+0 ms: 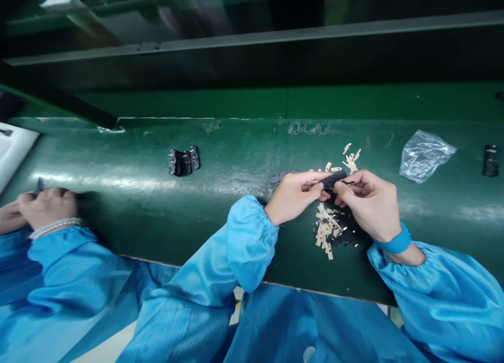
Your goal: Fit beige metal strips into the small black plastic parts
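My left hand (296, 195) is closed on a dark, elongated plastic part (333, 180), holding it slightly tilted above the bench. At the part's right end is my right hand (366, 200), fingers pinched on a thin black piece (348, 182) that touches or nearly touches the part. Below the hands lies a loose pile of cream-coloured flat strips (327, 231) mixed with small black pieces (345, 231). More cream strips (352, 161) are scattered just beyond my fingers. A flat grey-black piece (280, 176) rests behind my left hand, partly hidden by it.
On the green bench (228, 205), several black moulded parts (184, 161) stand grouped left of centre. A clear plastic bag (426, 156) lies to the right, with another black part (491, 161) farther over. A co-worker's hands (49, 208) are at far left. A metal rail (252, 39) crosses behind.
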`<action>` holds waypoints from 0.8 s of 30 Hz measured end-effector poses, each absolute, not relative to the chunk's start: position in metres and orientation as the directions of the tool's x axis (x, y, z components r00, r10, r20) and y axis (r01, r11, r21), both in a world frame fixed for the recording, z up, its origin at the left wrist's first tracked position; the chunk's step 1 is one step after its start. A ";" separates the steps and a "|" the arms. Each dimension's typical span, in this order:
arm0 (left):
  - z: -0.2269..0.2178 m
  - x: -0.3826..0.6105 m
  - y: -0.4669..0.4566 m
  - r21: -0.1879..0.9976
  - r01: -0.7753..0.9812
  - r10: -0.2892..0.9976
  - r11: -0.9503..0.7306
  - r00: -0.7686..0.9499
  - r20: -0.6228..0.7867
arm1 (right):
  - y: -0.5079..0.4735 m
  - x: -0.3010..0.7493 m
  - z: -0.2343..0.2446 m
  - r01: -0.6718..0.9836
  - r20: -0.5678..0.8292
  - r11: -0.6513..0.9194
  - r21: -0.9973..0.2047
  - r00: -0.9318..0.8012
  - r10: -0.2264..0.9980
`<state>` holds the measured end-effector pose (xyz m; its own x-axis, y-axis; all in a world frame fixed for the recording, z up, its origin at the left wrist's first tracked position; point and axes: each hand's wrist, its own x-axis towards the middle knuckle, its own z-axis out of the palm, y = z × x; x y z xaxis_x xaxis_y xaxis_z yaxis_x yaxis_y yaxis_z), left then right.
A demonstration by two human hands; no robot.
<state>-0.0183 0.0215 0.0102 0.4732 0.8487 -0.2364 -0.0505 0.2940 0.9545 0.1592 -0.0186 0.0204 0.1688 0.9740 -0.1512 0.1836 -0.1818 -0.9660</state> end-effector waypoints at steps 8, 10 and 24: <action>0.011 -0.018 0.022 0.949 -0.022 0.848 0.314 0.455 -0.270 | -0.018 0.161 0.020 0.171 -0.152 -0.178 -0.969 0.157 0.976; 0.011 -0.018 0.022 0.948 -0.025 0.849 0.318 0.452 -0.273 | -0.018 0.161 0.020 0.169 -0.151 -0.176 -0.970 0.154 0.976; 0.012 -0.017 0.022 0.947 -0.041 0.852 0.317 0.451 -0.266 | -0.019 0.162 0.014 0.209 -0.127 -0.160 -0.965 0.160 0.979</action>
<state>-0.0173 0.0220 0.0118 0.4507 0.8521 -0.2660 -0.0409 0.3174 0.9474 0.1622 -0.0189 0.0141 0.1601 0.9789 -0.1272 0.2089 -0.1595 -0.9648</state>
